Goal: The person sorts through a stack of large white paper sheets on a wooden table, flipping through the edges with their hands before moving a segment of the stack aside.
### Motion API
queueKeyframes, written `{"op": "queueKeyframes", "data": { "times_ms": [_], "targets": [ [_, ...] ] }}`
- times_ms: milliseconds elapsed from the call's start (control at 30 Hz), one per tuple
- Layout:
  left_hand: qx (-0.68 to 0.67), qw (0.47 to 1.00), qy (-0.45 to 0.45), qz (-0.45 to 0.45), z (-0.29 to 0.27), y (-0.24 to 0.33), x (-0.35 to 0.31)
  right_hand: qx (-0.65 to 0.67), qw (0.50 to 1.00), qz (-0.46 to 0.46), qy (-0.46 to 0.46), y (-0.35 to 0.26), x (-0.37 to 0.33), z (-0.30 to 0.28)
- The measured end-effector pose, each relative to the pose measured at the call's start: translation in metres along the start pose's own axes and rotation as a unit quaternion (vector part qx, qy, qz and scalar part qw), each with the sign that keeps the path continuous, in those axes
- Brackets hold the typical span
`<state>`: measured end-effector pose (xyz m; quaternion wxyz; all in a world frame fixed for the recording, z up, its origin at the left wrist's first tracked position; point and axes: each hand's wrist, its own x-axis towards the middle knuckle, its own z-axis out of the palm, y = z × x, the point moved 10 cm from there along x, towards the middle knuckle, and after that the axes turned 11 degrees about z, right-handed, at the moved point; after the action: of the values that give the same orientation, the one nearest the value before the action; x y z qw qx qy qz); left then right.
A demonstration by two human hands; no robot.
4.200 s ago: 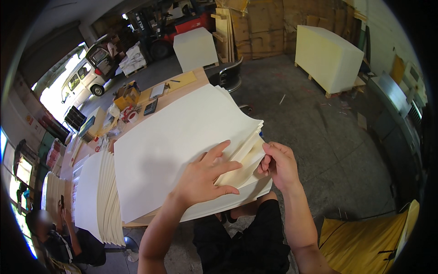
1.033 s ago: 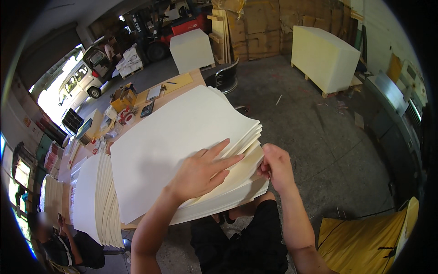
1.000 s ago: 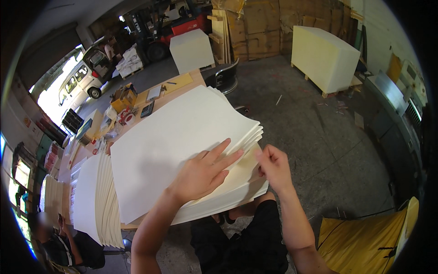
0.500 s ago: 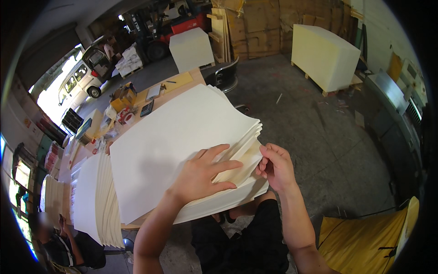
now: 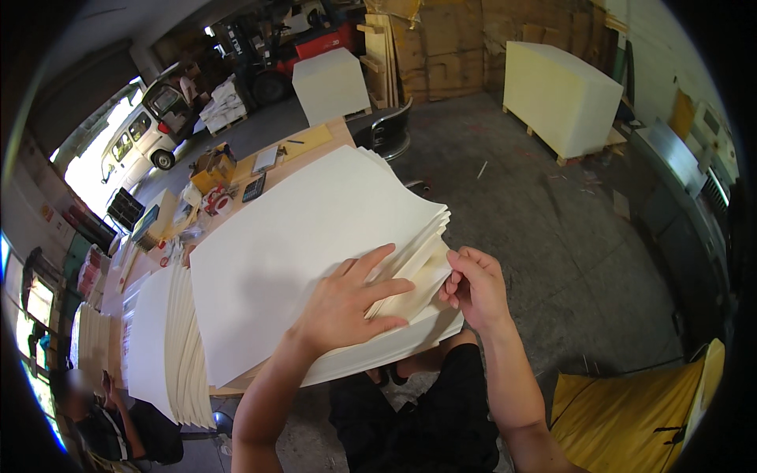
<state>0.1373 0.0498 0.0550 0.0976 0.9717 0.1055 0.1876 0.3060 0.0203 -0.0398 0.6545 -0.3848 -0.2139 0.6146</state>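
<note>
A thick stack of large white paper sheets (image 5: 284, 229) lies in front of me, its right edge fanned into several layers. My left hand (image 5: 347, 299) rests on top near that edge, with fingers spread and bent sheets beneath them. At the right corner, my right hand (image 5: 475, 288) pinches the edge of some lifted sheets between thumb and fingers. How many sheets are in the pinch cannot be made out. Another pile of white sheets (image 5: 162, 339), fanned at its edge, overhangs the table on the left.
The wooden table (image 5: 341, 135) carries a calculator (image 5: 254, 188), a clipboard (image 5: 266, 158), tape rolls (image 5: 223, 205) and a cardboard box (image 5: 211, 169). A black chair (image 5: 390, 134) stands behind it. Wrapped pallets (image 5: 560, 98) stand farther back. A seated person (image 5: 118, 422) is at lower left, a yellow cloth (image 5: 631, 410) at lower right.
Almost nothing differs. The fanned sheet edges and my fingers have shifted very slightly to the left; both hands keep the same hold.
</note>
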Motion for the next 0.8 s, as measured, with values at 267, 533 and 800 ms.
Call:
{"op": "queueKeyframes", "data": {
  "times_ms": [267,533,800],
  "targets": [
    [-0.020,1.000,-0.004,0.009,0.003,-0.006,-0.002,-0.009,1.000,-0.004,-0.013,0.003,-0.001,-0.004],
    [0.013,1.000,-0.006,-0.001,0.003,0.002,-0.002,-0.047,0.999,-0.003,0.006,0.004,0.001,-0.005],
    [0.028,1.000,0.004,0.012,0.001,0.002,-0.002,-0.005,1.000,-0.014,-0.008,0.003,0.002,-0.002]
  ]
}}
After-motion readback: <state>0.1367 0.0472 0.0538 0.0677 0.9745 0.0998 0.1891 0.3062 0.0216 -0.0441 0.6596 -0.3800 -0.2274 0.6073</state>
